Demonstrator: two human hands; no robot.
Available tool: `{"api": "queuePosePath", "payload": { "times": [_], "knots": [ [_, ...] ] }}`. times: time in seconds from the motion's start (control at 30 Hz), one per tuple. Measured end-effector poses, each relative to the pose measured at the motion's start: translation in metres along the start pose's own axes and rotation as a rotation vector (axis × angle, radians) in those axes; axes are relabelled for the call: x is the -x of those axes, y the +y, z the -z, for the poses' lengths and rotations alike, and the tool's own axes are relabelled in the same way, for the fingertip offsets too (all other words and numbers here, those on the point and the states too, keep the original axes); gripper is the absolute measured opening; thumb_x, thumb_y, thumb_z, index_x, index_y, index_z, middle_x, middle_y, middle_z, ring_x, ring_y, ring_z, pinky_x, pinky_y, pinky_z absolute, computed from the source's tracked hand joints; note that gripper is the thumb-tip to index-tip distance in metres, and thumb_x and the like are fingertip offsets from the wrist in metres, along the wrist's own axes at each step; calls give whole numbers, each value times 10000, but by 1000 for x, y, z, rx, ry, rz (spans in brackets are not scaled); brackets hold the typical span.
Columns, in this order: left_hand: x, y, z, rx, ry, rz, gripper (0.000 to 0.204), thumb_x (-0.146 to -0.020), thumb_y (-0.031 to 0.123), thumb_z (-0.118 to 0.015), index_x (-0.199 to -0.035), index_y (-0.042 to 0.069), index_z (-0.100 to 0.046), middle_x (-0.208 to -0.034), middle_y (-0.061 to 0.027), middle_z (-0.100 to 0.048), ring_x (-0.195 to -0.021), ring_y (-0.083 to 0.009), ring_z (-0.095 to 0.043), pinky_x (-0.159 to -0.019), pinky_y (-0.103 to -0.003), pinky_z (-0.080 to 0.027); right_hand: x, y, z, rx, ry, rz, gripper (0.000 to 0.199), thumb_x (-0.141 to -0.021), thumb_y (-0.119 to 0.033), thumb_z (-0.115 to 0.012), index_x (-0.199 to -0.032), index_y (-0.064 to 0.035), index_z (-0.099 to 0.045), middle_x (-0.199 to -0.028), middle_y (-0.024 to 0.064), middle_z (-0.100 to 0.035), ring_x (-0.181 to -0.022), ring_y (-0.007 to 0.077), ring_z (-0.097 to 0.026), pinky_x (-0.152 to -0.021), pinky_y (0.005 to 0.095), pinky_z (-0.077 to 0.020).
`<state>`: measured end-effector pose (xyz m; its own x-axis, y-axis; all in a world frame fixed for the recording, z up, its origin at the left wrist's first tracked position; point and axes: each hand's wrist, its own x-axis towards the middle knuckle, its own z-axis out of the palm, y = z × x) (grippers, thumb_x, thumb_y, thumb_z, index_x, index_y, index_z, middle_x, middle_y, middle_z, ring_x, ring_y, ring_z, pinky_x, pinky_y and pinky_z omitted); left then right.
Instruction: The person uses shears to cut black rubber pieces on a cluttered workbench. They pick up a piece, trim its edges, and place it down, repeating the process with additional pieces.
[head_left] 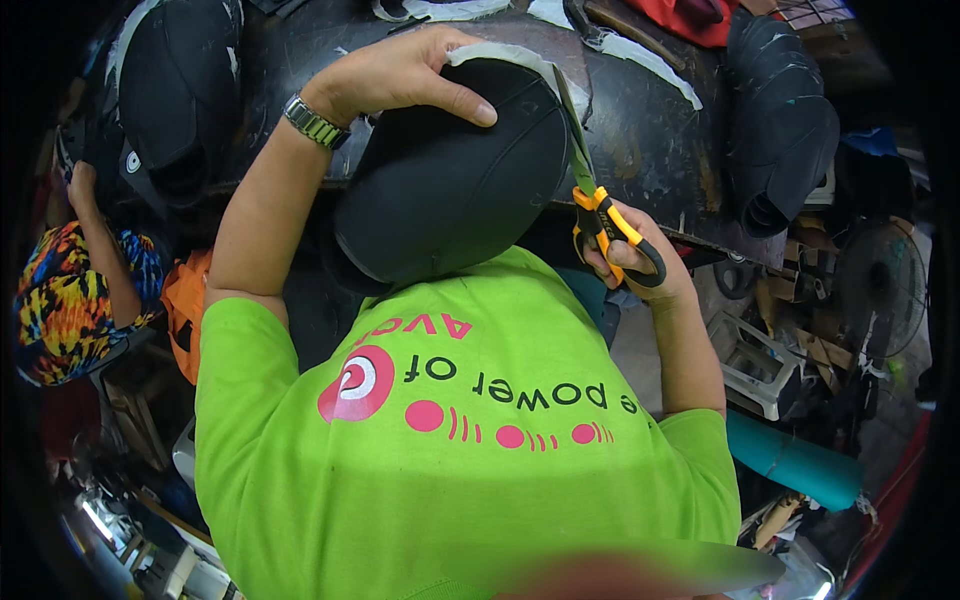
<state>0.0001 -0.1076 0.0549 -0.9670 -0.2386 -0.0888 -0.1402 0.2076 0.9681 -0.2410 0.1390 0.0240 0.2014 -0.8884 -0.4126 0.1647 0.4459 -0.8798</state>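
My left hand (405,75) grips the top edge of a black, stitched, hollow piece (455,180) that looks like a shoe upper, thumb lying on its outer face. A white fabric strip (500,52) runs along that top edge. In my right hand (640,250) is a pair of scissors (598,205) with yellow and black handles, fingers through the loops. Its blades point upward along the right side of the piece, against the white edge. Whether the blades are closed on the fabric, I cannot tell. The lower end of the piece rests near my green shirt.
Similar black pieces lie at the left (180,90) and in a stack (780,130) at the right of the dark worktable (640,140). White offcuts (650,70) are strewn at the far side. Another person's arm (105,240) shows at left. A fan (880,280) and plastic stool (755,365) stand right.
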Motion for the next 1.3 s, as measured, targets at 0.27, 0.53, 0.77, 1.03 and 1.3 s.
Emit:
{"api": "queuePosePath", "payload": {
  "times": [0.27,0.53,0.77,1.03,1.3],
  "knots": [
    [-3,0,-5,14,-64,58,444,-821,135,-800,-1217,2,-650,-1006,-37,-713,-878,-93,-640,-786,-242,-530,5,-11,19,104,-2,-112,633,-692,-425,-836,-1130,-22,-619,-686,-17,-532,-519,64,-490,-476,195,-400],
    [-8,0,-15,40,-112,101,371,-821,154,-806,-1127,-8,-673,-962,-48,-718,-833,-107,-658,-759,-254,-548,5,-27,37,203,-48,-129,505,-678,-434,-844,-938,-75,-600,-664,-17,-536,-499,64,-500,-467,194,-401],
    [-13,-2,-22,36,-187,116,375,-805,160,-822,-1101,-13,-669,-939,-57,-722,-828,-111,-670,-738,-251,-555,5,-21,64,241,-52,-144,505,-607,-420,-906,-866,-106,-606,-657,-25,-543,-476,54,-472,-431,190,-363],
    [-12,4,-29,14,-203,100,317,-806,175,-823,-1006,-8,-660,-882,-48,-706,-774,-103,-654,-710,-264,-553,6,-32,64,302,-162,-193,558,-619,-478,-887,-888,-71,-617,-720,-16,-548,-611,83,-516,-529,224,-423],
    [-17,-2,-28,-25,-229,84,383,-802,139,-811,-1114,3,-636,-962,-44,-698,-847,-104,-644,-768,-266,-549,-2,-41,73,376,-226,-144,554,-642,-496,-870,-871,-58,-621,-718,-19,-537,-660,96,-521,-599,232,-409]
  ]
}}
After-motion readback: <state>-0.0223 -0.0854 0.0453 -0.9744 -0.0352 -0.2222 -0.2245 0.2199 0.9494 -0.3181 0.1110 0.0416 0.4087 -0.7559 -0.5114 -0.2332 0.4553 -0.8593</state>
